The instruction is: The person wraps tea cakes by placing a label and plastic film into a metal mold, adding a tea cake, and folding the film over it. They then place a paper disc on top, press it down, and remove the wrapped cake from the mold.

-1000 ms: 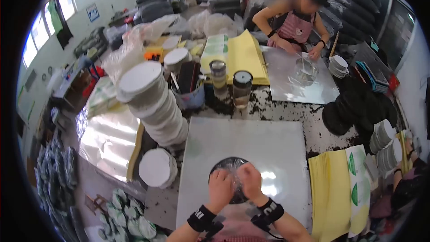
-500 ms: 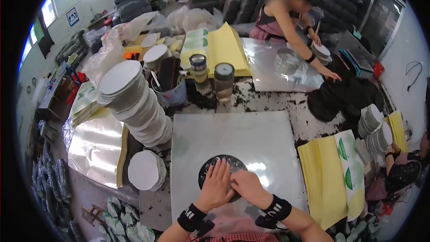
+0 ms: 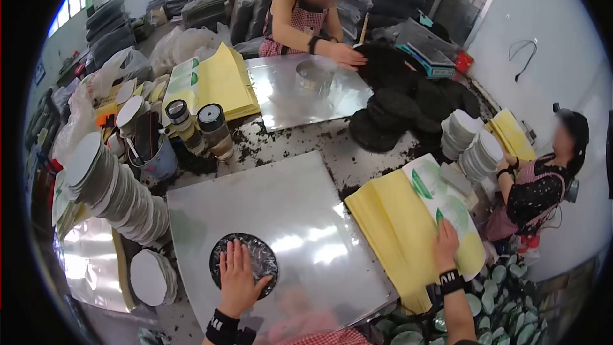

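My left hand (image 3: pixel 239 281) lies flat with fingers stretched over a black round cake (image 3: pixel 263 257) in wrinkled clear plastic. The cake rests on a large shiny sheet (image 3: pixel 300 198) in front of me. Over to the right, my right hand (image 3: pixel 446 249) reaches onto a white printed sheet (image 3: pixel 429 179) with green leaf shapes, its fingers extended and touching it near a green leaf print. Whether a thin piece is under those fingertips is hidden. Beside that sheet is a stack of yellow paper (image 3: pixel 391 230).
Tall stacks of white discs (image 3: pixel 121 195) and a shorter stack (image 3: pixel 151 278) stand left. Two lidded cups (image 3: pixel 214 129) and a bucket (image 3: pixel 158 160) are beyond the sheet. A co-worker (image 3: pixel 300 19) reaches toward a dark cake pile (image 3: pixel 389 108); another person (image 3: pixel 536 185) works at right. Dark crumbs litter the table.
My right hand has left the black cake and moved right to the printed sheet. My left hand stays on the cake. The view has turned right, and the co-worker's hands have shifted.
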`<state>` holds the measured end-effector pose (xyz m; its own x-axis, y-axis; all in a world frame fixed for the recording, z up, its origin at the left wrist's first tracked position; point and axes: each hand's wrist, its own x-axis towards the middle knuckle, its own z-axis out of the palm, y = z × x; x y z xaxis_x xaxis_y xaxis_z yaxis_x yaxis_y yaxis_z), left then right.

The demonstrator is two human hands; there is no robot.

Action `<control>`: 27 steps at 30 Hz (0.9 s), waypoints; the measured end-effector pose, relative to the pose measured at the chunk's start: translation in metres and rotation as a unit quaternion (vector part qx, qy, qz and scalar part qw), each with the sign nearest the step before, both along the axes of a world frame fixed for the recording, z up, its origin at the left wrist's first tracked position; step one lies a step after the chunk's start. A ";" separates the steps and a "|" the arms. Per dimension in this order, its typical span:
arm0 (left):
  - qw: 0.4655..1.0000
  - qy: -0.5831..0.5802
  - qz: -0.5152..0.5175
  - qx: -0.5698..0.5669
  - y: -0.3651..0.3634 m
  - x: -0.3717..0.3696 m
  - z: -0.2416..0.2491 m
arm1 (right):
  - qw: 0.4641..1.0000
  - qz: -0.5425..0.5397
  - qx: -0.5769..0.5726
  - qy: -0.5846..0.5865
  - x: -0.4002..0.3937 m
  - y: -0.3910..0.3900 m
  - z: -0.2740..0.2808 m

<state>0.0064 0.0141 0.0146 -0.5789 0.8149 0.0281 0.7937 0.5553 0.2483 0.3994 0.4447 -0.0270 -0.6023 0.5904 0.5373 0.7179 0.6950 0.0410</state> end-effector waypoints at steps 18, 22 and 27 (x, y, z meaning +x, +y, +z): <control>0.999 0.014 0.022 0.021 -0.002 0.004 0.007 | 0.844 -0.060 -0.117 0.520 0.082 0.112 -0.026; 0.999 0.024 0.039 0.009 0.000 0.006 0.006 | 0.864 0.360 -0.330 0.122 -0.205 -0.175 0.014; 0.987 -0.050 -0.048 0.143 -0.029 0.000 -0.068 | 0.763 0.600 -0.239 -0.025 -0.299 -0.261 0.045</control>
<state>0.0062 -0.0147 -0.0531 -0.5103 0.8338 0.2107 0.8030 0.3742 0.4638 0.0999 0.1841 0.0181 -0.8762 -0.2799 0.3923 -0.4406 0.7951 -0.4167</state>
